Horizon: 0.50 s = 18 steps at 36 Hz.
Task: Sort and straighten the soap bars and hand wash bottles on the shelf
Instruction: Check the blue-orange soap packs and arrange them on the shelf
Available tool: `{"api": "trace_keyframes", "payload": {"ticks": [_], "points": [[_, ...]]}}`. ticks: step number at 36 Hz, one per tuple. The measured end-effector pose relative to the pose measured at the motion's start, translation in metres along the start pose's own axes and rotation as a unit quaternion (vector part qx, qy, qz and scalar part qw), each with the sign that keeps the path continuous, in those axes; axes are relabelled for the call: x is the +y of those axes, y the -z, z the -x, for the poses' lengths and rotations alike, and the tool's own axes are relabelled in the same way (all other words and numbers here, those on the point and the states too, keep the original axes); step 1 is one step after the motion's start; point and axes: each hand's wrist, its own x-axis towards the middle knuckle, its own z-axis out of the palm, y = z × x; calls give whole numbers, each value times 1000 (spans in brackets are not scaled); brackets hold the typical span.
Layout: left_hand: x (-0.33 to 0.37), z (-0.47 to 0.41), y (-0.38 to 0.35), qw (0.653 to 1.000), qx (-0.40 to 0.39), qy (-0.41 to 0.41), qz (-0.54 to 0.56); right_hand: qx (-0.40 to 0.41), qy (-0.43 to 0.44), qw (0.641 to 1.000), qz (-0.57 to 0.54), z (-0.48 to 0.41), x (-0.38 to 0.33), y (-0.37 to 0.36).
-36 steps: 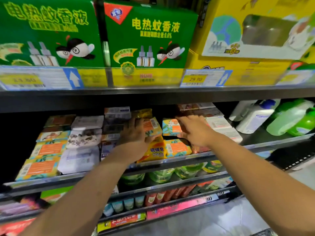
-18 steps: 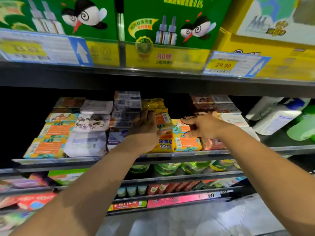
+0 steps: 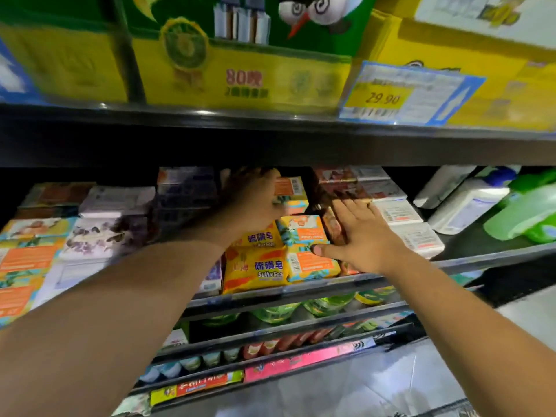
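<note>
Head view: you're reaching both arms into the soap shelf [image 3: 301, 288].
Left hand [image 3: 252, 200]: deep at the back, fingers curled on an orange-label soap bar [image 3: 290, 191].
Right hand [image 3: 364, 236]: fingers spread flat, holding nothing, thumb touching the teal-orange bars [image 3: 304, 231].
Yellow sulfur soap [image 3: 255, 270]: front edge.
Hand wash bottles [image 3: 469, 203]: shelf's right end.
</note>
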Motion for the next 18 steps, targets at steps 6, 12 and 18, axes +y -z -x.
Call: {"api": "trace_keyframes", "payload": {"ticks": [6,12,18], "points": [[11,-28,-27,999,18,-40,-23,18,4,1000,11,-2,-3,0],[17,-42,-38,998,-10,-52,26,5,-6,1000,-3,2,-8,5],[16,-44,-42,981,-77,-49,171,26,-4,1000,-14,1,-8,2]]}}
